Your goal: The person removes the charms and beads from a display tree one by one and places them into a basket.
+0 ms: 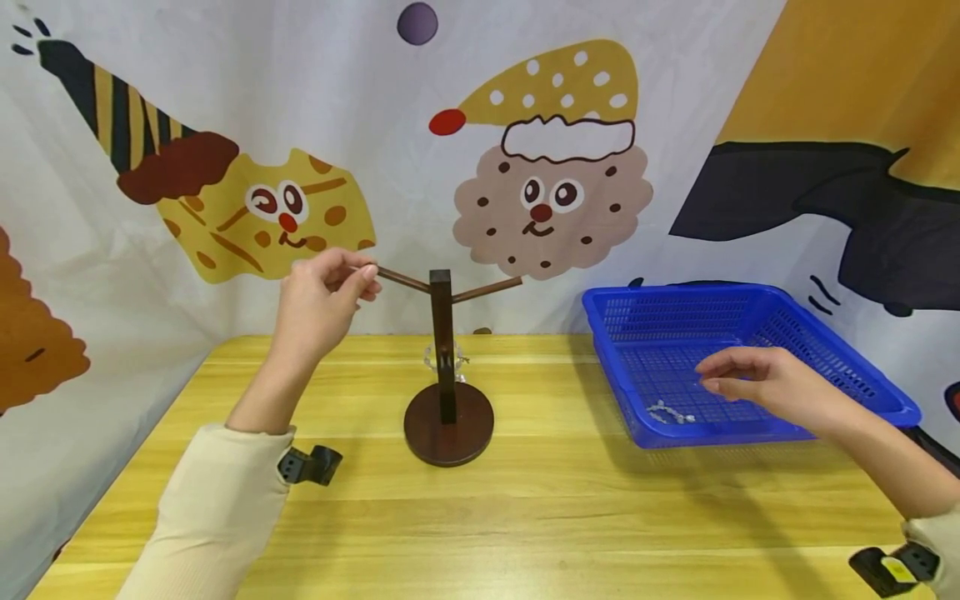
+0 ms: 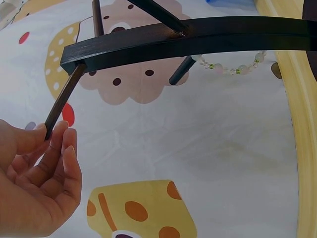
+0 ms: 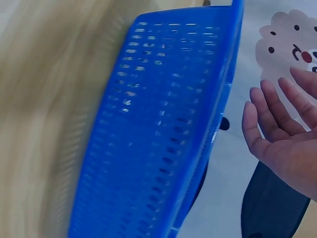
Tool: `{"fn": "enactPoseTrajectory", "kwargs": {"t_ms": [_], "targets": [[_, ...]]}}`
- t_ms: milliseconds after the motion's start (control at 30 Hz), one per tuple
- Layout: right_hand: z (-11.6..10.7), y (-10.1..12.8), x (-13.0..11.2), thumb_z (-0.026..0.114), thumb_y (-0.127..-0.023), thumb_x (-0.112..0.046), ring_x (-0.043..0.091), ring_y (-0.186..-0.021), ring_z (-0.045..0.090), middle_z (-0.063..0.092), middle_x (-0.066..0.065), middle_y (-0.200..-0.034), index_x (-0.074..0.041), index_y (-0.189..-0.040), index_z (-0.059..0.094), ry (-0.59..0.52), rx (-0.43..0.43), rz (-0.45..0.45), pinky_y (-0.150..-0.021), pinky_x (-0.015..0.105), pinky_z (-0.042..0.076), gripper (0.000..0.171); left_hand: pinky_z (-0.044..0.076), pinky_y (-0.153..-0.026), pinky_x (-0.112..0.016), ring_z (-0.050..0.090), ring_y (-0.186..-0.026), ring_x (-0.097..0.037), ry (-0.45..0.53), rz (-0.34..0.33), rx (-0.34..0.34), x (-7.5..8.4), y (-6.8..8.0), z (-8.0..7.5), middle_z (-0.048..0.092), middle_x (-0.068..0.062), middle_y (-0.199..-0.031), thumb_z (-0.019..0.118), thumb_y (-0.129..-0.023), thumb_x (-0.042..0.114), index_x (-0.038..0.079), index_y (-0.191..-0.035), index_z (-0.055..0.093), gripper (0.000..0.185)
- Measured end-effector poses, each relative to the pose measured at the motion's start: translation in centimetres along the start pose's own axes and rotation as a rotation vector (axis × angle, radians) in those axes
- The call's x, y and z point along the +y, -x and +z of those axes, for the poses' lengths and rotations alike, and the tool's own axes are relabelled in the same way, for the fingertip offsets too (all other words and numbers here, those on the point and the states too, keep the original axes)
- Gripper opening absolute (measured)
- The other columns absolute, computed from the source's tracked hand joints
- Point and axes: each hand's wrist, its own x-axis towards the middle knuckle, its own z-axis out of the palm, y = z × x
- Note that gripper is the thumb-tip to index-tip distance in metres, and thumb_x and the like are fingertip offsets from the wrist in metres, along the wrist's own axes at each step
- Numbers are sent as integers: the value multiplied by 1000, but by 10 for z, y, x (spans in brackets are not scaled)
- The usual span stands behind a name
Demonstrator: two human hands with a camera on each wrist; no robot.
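head view: my left hand is raised above the wooden table, thumb and fingertips pinched on the outer tip of the left peg of a dark wooden stand. the stand's upright post rises from a round base just to the right of and below that hand; a second peg slants up on the far side of the post. a beaded bracelet hangs low on the post, partly hidden behind it, below and to the right of my left hand.

my right hand hovers over the blue basket, fingers straight and relaxed, holding nothing. a small silvery piece lies on the basket floor just below and to the left of those fingers; whether it is a chain or a bracelet i cannot tell.

left wrist view: my fingers close round the peg's end, with the stand's post crossing above the hand and the bracelet draped beneath it, well apart from the hand.

right wrist view: my open palm sits to the right of the basket's perforated wall, not touching it; the table here is blurred. a printed cartoon cloth stands beyond both hands.
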Motion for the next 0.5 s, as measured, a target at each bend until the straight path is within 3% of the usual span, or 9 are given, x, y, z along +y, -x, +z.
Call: {"fn": "enactPoseTrajectory", "kwargs": {"t_ms": [500], "targets": [[2, -23, -40, 57, -91, -24, 14, -81, 61, 64, 6, -99, -9, -109, 62, -1, -30, -67, -69, 28, 50, 24, 45, -58, -13, 64, -75, -26, -3, -3, 0, 1, 0, 0, 66, -17, -82, 55, -92, 16, -3, -97, 63, 21]]}}
